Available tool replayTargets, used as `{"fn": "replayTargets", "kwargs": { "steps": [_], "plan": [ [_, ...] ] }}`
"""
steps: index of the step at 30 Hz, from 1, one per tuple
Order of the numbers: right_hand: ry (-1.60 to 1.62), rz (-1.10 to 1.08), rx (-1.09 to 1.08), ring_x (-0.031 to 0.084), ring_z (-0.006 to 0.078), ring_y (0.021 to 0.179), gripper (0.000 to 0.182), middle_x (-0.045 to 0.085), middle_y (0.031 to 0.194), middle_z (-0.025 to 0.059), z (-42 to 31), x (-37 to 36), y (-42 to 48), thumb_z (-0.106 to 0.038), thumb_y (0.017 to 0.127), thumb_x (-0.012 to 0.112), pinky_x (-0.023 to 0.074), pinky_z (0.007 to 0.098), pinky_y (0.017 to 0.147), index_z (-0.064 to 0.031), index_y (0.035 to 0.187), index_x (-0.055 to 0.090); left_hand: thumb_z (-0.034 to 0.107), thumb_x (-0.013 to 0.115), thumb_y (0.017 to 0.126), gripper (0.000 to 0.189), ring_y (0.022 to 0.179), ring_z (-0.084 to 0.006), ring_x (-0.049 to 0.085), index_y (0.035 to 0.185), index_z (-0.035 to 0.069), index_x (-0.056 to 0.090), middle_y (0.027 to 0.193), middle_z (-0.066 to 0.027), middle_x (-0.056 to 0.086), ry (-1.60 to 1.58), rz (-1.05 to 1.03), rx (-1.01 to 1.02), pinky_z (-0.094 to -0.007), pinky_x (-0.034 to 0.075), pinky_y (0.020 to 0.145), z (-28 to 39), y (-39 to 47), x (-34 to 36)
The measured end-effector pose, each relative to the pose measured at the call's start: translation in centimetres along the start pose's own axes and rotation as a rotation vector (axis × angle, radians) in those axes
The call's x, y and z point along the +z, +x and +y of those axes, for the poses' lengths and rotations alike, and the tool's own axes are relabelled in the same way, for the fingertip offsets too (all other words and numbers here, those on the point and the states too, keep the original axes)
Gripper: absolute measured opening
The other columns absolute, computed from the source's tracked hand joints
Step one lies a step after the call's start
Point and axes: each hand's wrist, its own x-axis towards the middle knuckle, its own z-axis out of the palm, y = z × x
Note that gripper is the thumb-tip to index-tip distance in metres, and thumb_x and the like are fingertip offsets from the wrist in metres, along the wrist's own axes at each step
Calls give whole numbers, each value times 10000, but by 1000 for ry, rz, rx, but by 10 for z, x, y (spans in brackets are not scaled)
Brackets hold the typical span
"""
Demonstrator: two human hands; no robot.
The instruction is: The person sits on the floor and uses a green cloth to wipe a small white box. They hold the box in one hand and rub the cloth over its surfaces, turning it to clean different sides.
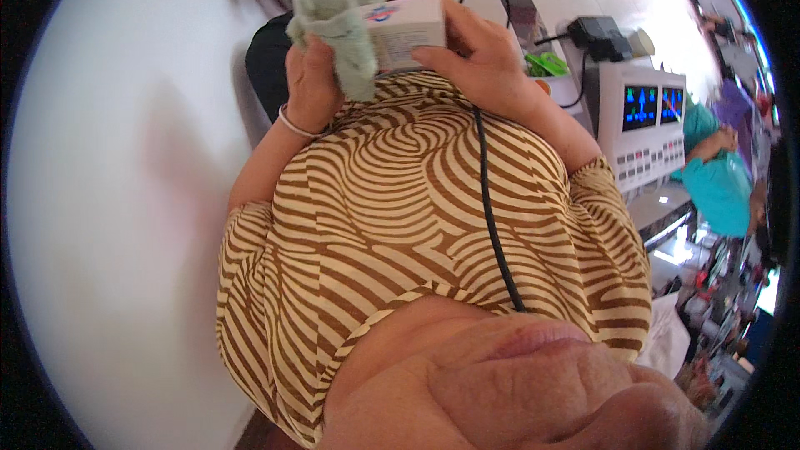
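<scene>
My left hand [312,78], with a light band on its wrist, holds a pale green cloth [340,22] against the left side of a small white printed carton [409,34]. The carton's right end is in my right hand [478,53], its thumb on the near face and its fingers around the far edge. Both hands are close together in front of my striped shirt. The cloth hides part of the carton and some fingers of my left hand.
A white device [650,131] with two lit displays and rows of buttons stands at right. Near it are a black power adapter [600,37], a cup [642,44] and green items [545,65] in a white container. A black cable [490,200] crosses my shirt. Another person in teal [715,184] is beyond.
</scene>
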Motion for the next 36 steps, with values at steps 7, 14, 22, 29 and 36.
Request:
{"fn": "replayTargets", "kwargs": {
  "steps": [7, 14, 22, 29, 36],
  "plan": [
    [274, 116, 49, 617, 141, 792, 400, 630, 919, 104, -1, 9, 5, -17, 802, 611, 505, 248, 686, 34, 1169, 463, 293, 443, 940, 371, 936, -113, 520, 1172, 6, 481, 1055, -48, 565, -283, -70, -175, -254, 431, 808, 5, -2, 6],
    [244, -52, 108, 558, 127, 953, 464, 588, 1058, 109, -13, 10, 3, 9, 800, 599, 458, 258, 813, 46, 1229, 426, 327, 459, 932, 393, 908, -108, 526, 1154, 5, 490, 1028, -51, 571, -371, 14, -161, -242, 446, 772, 6, -4, 1],
    [348, 106, 114, 562, 150, 950, 409, 584, 1059, 100, -17, 11, 4, 16, 819, 578, 465, 275, 814, 50, 1201, 437, 307, 458, 932, 382, 915, -108, 529, 1150, -5, 495, 1019, -61, 579, -380, -94, -219, -247, 449, 783, 12, 0, 4],
    [203, -86, 114, 560, 104, 917, 442, 591, 1045, 79, -10, 12, 4, -18, 802, 609, 464, 245, 786, 22, 1210, 445, 275, 472, 927, 352, 896, -115, 540, 1136, -6, 508, 1019, -60, 588, -272, 30, -75, -259, 455, 775, 5, -6, -2],
    [262, 42, 120, 570, 133, 927, 406, 586, 1048, 100, -16, 14, 6, 4, 829, 563, 473, 258, 789, 39, 1212, 430, 293, 466, 930, 371, 928, -126, 540, 1137, -12, 505, 1039, -70, 582, -268, -14, -78, -257, 441, 810, 6, 2, 3]
  ]
}}
